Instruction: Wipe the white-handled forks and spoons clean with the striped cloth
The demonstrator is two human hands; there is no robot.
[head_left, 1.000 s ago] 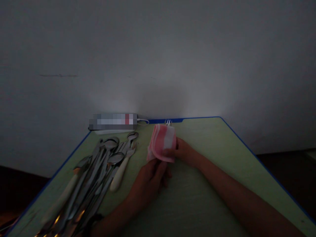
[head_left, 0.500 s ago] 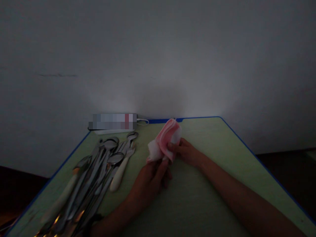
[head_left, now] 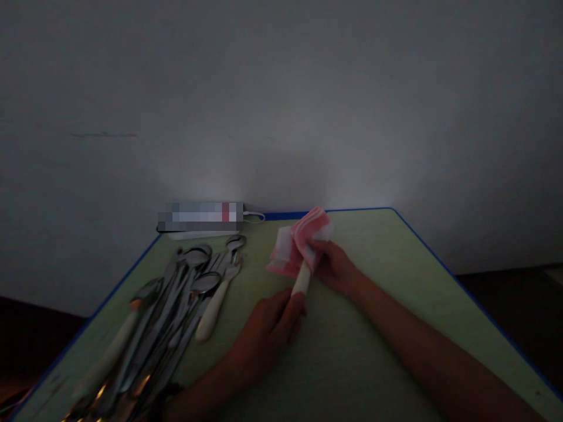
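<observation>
1. Closing around the lower handle of a pale-handled utensil [head_left: 301, 280], the left hand [head_left: 275, 319] is holding it at the centre of the frame, above the table [head_left: 387, 252].
2. The right hand [head_left: 336, 264] is pinching a pink-and-white cloth [head_left: 314, 221] about the utensil's upper part; the cloth is looking soft, folded and curled, with a loose flap hanging leftward.
3. The handle is appearing smooth, slim and rounded.
4. Metal cutlery [head_left: 162, 316] is lying heaped at lower left, glossy and overlapping; the left wrist is masking part of it. A pale-handled fork [head_left: 213, 310] is resting at the heap's right side.
5. A blurred-out box [head_left: 202, 217] with a white cable [head_left: 257, 215] is standing by the wall [head_left: 281, 88], left of centre.
6. The utensil's long axis is slanting steeply from lower left to upper right; its covered end is pointing upper right, the cloth concealing its head.
</observation>
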